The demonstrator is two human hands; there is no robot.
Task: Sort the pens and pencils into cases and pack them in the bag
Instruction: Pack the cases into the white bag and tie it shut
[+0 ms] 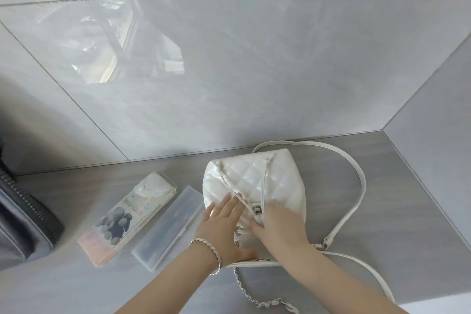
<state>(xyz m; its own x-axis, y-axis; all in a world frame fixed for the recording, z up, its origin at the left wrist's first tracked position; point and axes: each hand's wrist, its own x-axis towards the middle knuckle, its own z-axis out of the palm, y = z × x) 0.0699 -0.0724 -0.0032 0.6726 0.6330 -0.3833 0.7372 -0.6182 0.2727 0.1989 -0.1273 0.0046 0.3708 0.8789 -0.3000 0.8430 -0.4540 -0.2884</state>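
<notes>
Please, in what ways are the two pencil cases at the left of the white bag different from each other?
The printed case is opaque, with a picture and lettering; the clear case is frosted plastic with contents faintly showing. The printed case is wider than the clear case. The printed case has a white snap flap; the clear case shows none. Both lie flat on the table, side by side, equally slanted.

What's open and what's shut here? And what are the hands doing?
Bag: lying flat; clasp fastened or not, unclear.
Printed case: snapped shut, outside the bag.
Clear case: lid shut, outside the bag.
Dark bag: at the left edge, zip state unclear.
Left hand: flat on the bag, fingers straight.
Right hand: on the bag, fingers curled by the clasp, grip hidden.
</notes>
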